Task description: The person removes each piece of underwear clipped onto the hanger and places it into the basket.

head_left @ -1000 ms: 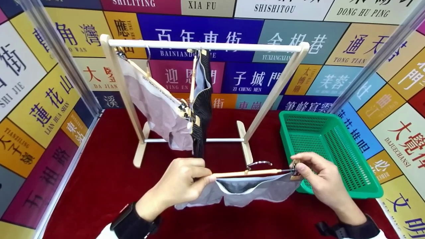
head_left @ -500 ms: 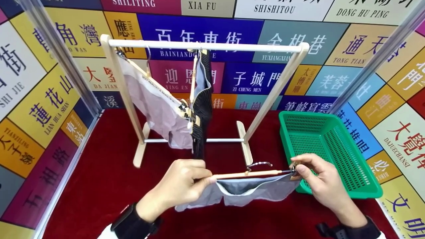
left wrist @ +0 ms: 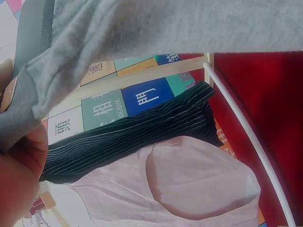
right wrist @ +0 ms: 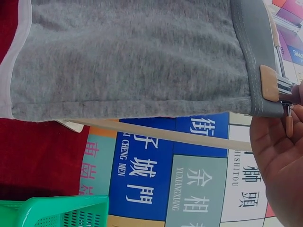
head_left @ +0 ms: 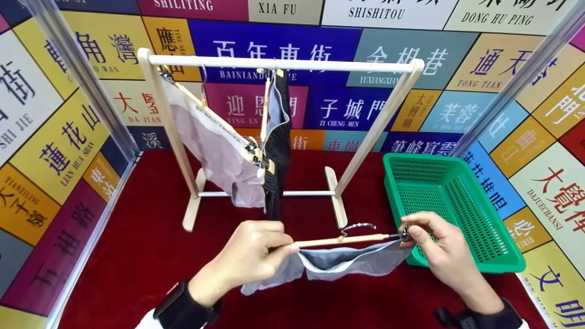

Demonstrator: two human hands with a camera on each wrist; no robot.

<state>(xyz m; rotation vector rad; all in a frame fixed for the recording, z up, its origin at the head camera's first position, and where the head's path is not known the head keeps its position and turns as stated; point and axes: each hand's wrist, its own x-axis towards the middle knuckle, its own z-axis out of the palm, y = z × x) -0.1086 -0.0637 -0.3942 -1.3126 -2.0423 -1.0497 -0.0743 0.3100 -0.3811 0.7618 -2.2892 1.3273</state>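
Grey underpants [head_left: 365,264] hang by their waistband from a wooden clip hanger [head_left: 352,239] low over the red cloth. My left hand [head_left: 253,251] pinches the hanger's left end together with the waistband; the clip there is hidden behind the fingers. At the other end, my right hand [head_left: 441,244] has thumb and forefinger on the metal and wood clip [right wrist: 270,82], which bites the waistband corner. Between the hands the front edge of the waistband sags away from the hanger bar. The hanger's metal hook [head_left: 358,226] points up and back.
A wooden rack [head_left: 283,63] stands behind my hands. From its rail hang pink underpants [head_left: 215,141] and black striped underpants [head_left: 278,137] on clip hangers, both at the left half. A green plastic basket [head_left: 457,228] sits at the right, close to my right hand.
Both hands keep their hold with hardly any shift. The front of the grey waistband has sagged a little further and the cloth has folded slightly.
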